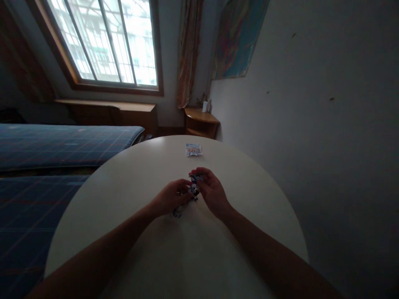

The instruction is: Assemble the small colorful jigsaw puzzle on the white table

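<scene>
**Between Two Hands, a Small Patterned Cluster (193,189)**

Head view: Over a pale, round counter (264,199), a person's left hand (173,196) and right hand (214,192) meet at a dark-and-white cluster, its fine detail too small to read. It sits right of the left fingertips and left of the right palm, touching both, neither hand clearly nearer; its long axis appears to run away from the person. The left hand pinches its lower part between thumb and fingers; the right, fingers curled, grips the upper end. A loose pile (177,213) lies just below the left hand, the nearer one. A printed square (193,150) rests beyond both, apart.
</scene>
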Demonstrator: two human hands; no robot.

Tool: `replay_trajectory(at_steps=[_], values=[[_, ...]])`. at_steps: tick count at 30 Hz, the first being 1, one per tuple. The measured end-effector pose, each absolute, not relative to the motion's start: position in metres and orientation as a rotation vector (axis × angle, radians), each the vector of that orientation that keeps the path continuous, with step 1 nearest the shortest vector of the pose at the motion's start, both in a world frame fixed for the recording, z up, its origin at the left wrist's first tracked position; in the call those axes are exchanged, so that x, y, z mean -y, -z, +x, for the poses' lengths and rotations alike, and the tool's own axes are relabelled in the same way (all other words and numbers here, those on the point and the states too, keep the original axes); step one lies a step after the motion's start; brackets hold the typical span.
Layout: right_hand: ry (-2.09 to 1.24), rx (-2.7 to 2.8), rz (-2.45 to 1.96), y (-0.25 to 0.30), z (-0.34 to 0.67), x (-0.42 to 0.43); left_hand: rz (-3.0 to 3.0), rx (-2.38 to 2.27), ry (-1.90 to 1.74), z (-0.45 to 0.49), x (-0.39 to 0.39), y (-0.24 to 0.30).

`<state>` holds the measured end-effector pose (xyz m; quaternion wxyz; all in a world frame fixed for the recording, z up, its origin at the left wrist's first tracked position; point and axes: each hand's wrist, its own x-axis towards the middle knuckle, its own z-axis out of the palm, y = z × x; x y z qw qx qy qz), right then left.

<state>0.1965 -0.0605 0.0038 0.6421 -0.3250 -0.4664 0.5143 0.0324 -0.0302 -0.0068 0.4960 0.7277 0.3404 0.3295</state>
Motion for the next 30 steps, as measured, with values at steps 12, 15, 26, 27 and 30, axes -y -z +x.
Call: replay_trajectory(at_steps=[12, 15, 26, 27, 30], values=[[-1.45, 1.027, -0.819, 0.01, 0.19, 0.061, 1.676, -0.906, -0.904, 0.031, 0.026, 0.002], [-1.386, 1.102, -0.953, 0.012, 0.193, 0.059, 1.674, -0.894, -0.898, 0.031, 0.025, 0.003], [-1.281, 1.05, -1.149, 0.003, 0.205, 0.052, 1.704, -0.91, -0.904, 0.03, 0.02, 0.008], [-1.271, 1.069, -1.162, 0.002, 0.205, 0.052, 1.715, -0.915, -0.899, 0.029, 0.019, 0.006], [-1.176, 1.213, -1.245, 0.001, 0.206, 0.054, 1.767, -0.937, -0.877, 0.025, 0.019, -0.001]])
